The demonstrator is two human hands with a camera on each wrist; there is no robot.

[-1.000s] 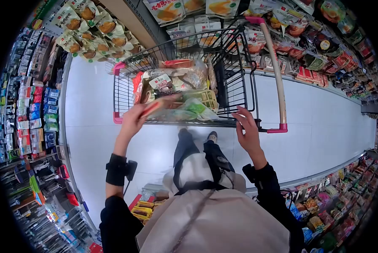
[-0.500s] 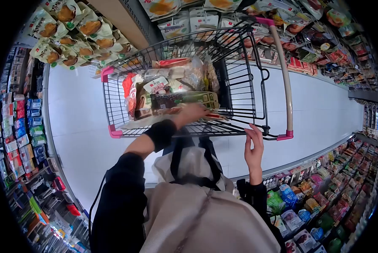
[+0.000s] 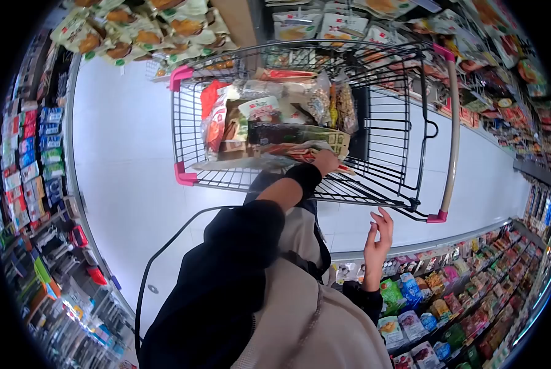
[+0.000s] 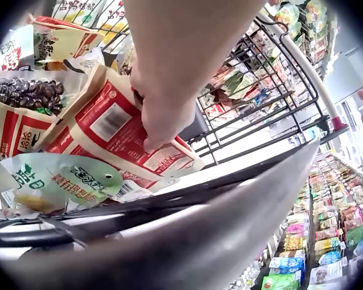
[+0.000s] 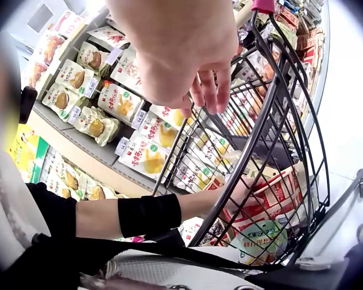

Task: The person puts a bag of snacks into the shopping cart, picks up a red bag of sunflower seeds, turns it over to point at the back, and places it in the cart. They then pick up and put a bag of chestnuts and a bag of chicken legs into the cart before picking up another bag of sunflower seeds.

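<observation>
In the head view my left hand is inside the shopping cart, low at the side nearest my body. It grips a red-and-tan snack bag near one end, thumb on the printed face; the other fingers are mostly hidden. Below that bag lies a pale green packet, and beside it a clear-fronted bag with dark round pieces. My right hand is outside the cart, near the handle end, with loosely bent fingers and nothing held.
The cart's handle is at the right. Several other packets, including a nut-filled clear bag, fill the cart's front half. Shelves of pouches stand beyond it, and a snack shelf runs behind on the right.
My left hand has carried the red-and-tan bag down into the cart and slid toward its handle end. The right hand has drawn away from the cart rim. The cart sits further right in view.
</observation>
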